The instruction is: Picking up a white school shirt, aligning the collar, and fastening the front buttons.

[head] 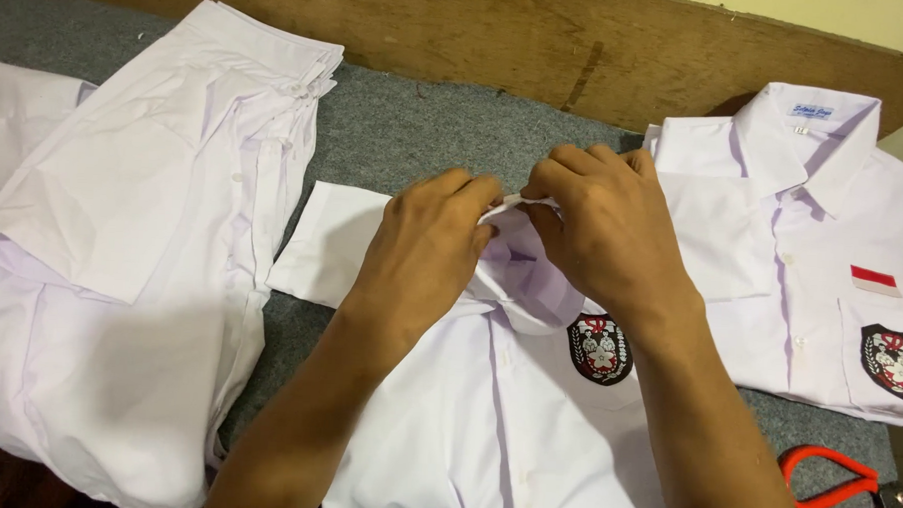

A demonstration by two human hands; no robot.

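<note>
A white shirt (pixel 485 435) lay face-up on the grey surface (pixel 406 132), directly under the person's forearms, its collar (pixel 526 277) pointing away from them. Both hands worked at that collar: the left hand (pixel 427 248) and the right hand (pixel 602 229) each had a pinching grip closed on the collar's edge, fingertips almost meeting at the top fold. The cloth looked thin, light and limp — it would likely crumple or slide if taken by the body panels. The collar and button placket seemed the firmest parts, so those edges were probably the best places to hold it. A dark crest badge (pixel 600 347) sat on the chest pocket, just beside the right wrist. A finished folded shirt (pixel 802 246) rested to the right, a stack of white shirts (pixel 142 223) to the left, and orange-handled scissors (pixel 838 493) lay near the right forearm.
</note>
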